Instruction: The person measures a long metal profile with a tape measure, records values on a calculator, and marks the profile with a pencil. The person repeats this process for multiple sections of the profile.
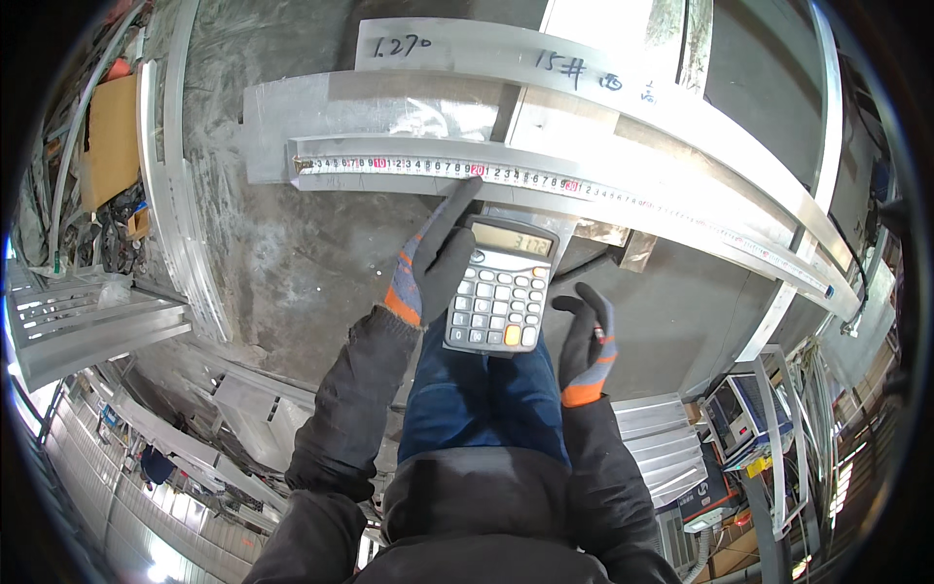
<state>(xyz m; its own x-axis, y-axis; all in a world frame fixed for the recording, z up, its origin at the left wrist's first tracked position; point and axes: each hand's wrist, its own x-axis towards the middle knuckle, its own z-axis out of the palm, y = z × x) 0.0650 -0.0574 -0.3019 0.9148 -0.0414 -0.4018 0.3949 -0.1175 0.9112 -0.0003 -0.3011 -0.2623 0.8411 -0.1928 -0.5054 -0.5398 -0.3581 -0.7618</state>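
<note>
My left hand (438, 261), in a dark glove with an orange cuff, grips the left edge of a grey calculator (497, 292). Its thumb lies at the display's corner, while a long finger stretches up to the lower edge of a tape measure (428, 167). That tape runs along a silver metal profile (409, 185) from left to right. To the right of the calculator hovers my right hand (587, 339), gloved the same way, thumb and fingers apart and partly bent. A small red and white spot shows at its palm; I cannot tell what it is.
Beyond the tape lie more metal profiles, one with handwritten marks (467, 47). At the left are a slotted metal frame (97, 331) and a cardboard sheet (112, 141). A blue and grey machine box (736, 417) stands at the lower right, beside a corrugated panel (657, 450).
</note>
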